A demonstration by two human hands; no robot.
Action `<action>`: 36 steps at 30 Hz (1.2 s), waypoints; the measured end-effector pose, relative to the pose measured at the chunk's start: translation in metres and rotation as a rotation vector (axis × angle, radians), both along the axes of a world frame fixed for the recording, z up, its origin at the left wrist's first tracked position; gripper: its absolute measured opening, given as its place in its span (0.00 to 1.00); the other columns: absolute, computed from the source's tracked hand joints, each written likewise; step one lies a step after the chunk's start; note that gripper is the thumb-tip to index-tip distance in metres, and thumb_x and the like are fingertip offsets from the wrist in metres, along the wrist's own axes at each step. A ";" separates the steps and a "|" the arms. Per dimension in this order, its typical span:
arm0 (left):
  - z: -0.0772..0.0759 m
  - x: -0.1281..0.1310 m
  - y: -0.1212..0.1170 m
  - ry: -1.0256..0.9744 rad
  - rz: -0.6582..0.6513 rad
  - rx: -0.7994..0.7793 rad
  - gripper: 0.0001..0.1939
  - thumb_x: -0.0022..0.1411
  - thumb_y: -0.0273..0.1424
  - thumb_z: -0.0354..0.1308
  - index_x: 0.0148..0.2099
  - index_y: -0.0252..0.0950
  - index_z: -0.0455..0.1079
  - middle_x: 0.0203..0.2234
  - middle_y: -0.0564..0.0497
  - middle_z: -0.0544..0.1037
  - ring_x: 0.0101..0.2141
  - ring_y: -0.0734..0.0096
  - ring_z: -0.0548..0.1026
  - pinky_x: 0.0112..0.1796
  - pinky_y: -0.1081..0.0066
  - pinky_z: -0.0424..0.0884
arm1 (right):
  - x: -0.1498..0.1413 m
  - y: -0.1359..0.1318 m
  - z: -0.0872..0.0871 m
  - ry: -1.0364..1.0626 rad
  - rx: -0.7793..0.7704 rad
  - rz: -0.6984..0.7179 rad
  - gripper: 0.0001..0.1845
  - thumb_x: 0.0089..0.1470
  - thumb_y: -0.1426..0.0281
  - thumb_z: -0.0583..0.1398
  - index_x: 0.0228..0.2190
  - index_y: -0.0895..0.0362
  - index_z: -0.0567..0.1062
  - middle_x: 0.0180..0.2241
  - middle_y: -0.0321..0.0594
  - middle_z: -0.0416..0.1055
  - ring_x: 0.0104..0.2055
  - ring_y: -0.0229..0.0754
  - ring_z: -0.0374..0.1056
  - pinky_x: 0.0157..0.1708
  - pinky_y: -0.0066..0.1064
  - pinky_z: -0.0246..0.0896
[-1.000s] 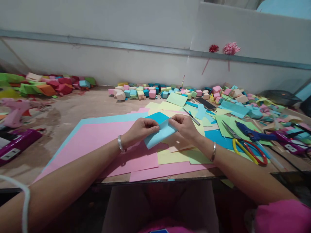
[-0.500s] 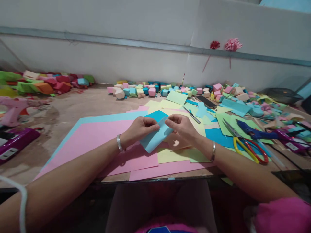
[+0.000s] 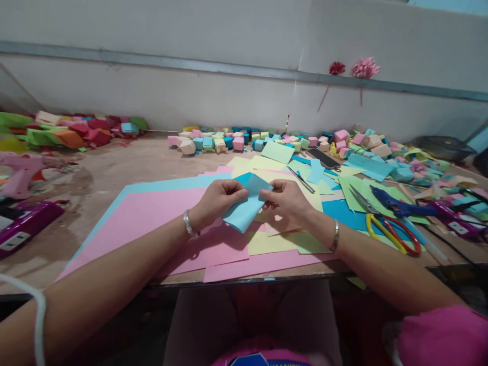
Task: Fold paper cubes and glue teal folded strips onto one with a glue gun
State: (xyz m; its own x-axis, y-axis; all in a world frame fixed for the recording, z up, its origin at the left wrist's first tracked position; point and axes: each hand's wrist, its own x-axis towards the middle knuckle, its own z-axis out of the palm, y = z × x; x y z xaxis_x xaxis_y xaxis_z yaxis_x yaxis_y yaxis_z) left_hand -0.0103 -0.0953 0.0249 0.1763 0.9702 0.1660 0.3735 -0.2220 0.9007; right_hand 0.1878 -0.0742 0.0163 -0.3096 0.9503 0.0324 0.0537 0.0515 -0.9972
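Note:
Both my hands hold a light blue paper piece (image 3: 246, 208) just above the table. My left hand (image 3: 218, 201) pinches its upper left edge with closed fingers. My right hand (image 3: 286, 201) pinches its upper right edge, fingers also closed. The paper is folded and hangs down toward me between the hands. Beneath them lie large pink sheets (image 3: 152, 218), a light blue sheet (image 3: 152, 186) and yellow sheets (image 3: 267, 243). I wear a bracelet on each wrist.
Scissors with yellow and red handles (image 3: 389, 231) and a blue glue gun (image 3: 400, 207) lie to the right. A phone (image 3: 323, 158) and rows of small coloured paper cubes (image 3: 236, 142) sit farther back. A purple device (image 3: 23, 223) and a pink glue gun (image 3: 23, 173) are at the left.
The blue paper has been turned and raised slightly between my fingers; its top corner now stands up higher. Both hands stay in nearly the same place.

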 end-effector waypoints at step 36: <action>-0.004 0.011 -0.006 -0.194 0.176 0.230 0.14 0.53 0.37 0.62 0.23 0.33 0.66 0.17 0.57 0.62 0.21 0.79 0.57 0.22 0.75 0.54 | -0.006 -0.005 -0.007 -0.106 0.167 0.068 0.13 0.46 0.65 0.64 0.17 0.58 0.70 0.15 0.33 0.67 0.19 0.33 0.61 0.21 0.26 0.54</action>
